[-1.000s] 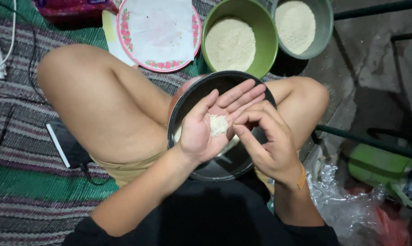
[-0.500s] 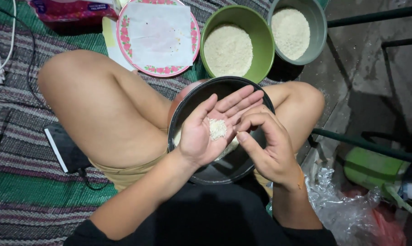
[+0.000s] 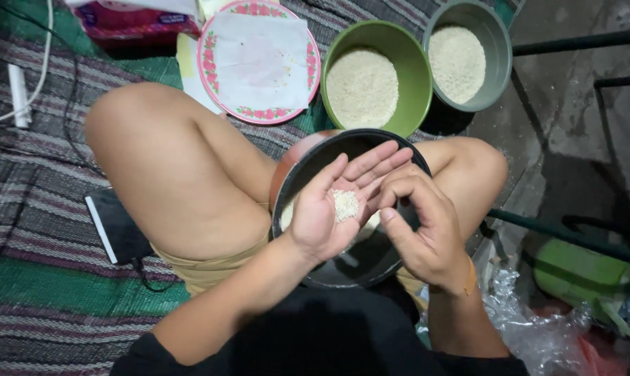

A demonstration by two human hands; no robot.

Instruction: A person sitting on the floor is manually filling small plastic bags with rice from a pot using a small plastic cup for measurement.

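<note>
Right hand [image 3: 426,226] has drawn its fingertips back off the rice [image 3: 344,205], now curled, grasping nothing; left hand [image 3: 336,205] lies open, cupping it above the black pot [image 3: 308,174] — any tilt risks spilling grains.

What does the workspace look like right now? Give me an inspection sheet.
Surface: striped woven mat.
Job's things: black pot on lap; pile of rice in open left hand; green bowl and grey bowl hold rice.
Clutter: flowered plate with paper; phone; plastic bag.
Grippers: right hand fingers curled beside the rice.
Cables: white cable; black cable at phone.
Surroundings: concrete floor, metal bars.
</note>
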